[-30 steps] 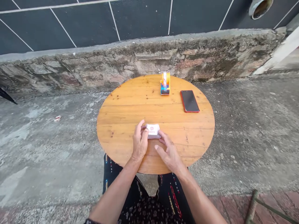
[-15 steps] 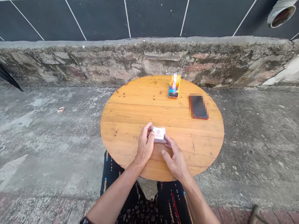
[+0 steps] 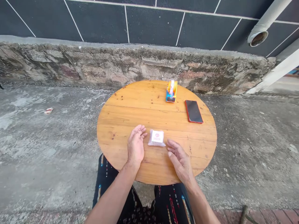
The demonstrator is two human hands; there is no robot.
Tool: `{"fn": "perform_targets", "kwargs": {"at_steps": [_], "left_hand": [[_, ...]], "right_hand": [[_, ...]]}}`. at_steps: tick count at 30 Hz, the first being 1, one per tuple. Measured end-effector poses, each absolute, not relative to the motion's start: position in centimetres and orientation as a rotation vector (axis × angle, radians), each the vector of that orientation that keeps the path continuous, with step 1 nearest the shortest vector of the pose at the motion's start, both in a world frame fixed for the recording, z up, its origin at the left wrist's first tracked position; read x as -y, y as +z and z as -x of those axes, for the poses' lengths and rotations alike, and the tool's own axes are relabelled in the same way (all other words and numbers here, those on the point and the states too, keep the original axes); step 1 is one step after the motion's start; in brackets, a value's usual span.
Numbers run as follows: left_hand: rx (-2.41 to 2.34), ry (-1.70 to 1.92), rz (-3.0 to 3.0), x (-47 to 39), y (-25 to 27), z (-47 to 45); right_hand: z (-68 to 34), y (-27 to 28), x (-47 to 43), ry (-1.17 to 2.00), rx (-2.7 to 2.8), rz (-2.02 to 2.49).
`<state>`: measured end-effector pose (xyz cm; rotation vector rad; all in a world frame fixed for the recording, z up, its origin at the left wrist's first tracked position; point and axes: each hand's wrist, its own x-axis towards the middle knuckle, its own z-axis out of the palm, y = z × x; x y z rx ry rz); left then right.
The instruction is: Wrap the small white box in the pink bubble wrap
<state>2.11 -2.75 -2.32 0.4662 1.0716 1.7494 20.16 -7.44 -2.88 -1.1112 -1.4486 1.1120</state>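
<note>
1. White-labelled, translucent, rectangular plastic packet point(image 3: 157, 137) lies on the round, yellow-brown wooden table point(image 3: 133, 113) between the bare left hand point(image 3: 136, 144) and bare right hand point(image 3: 179, 158), touching neither;
2. left fingers bend loosely, holding nothing; right fingers, also empty, stand parted just beside the packet's corner;
3. a careless right fingertip could skew it; slick-looking wrapping might slip under hasty pinching.

You can't read any words here. On the little packet point(image 3: 156, 138) in front of you there is a white label point(image 3: 157, 136). It has a round red mark point(image 3: 157, 135) near the middle, and a row of red writing point(image 3: 157, 138) sits under it. The letters are too tiny and fuzzy for you to tell what they say.
</note>
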Motion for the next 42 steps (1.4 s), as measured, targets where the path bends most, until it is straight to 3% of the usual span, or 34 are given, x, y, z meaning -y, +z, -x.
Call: {"fn": "perform_targets", "kwargs": {"at_steps": [6,13,22,42], "left_hand": [[-1.048,1.726,-0.446,4.4,-2.1,-0.3],[-1.372,1.369,-0.972,6.1,-1.5,0.2],[-1.49,1.298,-1.353,6.3,-1.7,-2.2],[-1.556,1.222,-1.234,6.9,-2.7,-2.1]], "right_hand": [[-20.1,-2.4,7.5,1.072,1.468,1.14],[-21.0,-1.6,6.6,1.201,1.495,1.169],[-20.0,0.0,5.2,1.333,1.567,1.151],[-20.7,-1.2,5.6,1.197,1.813,1.28]]}}
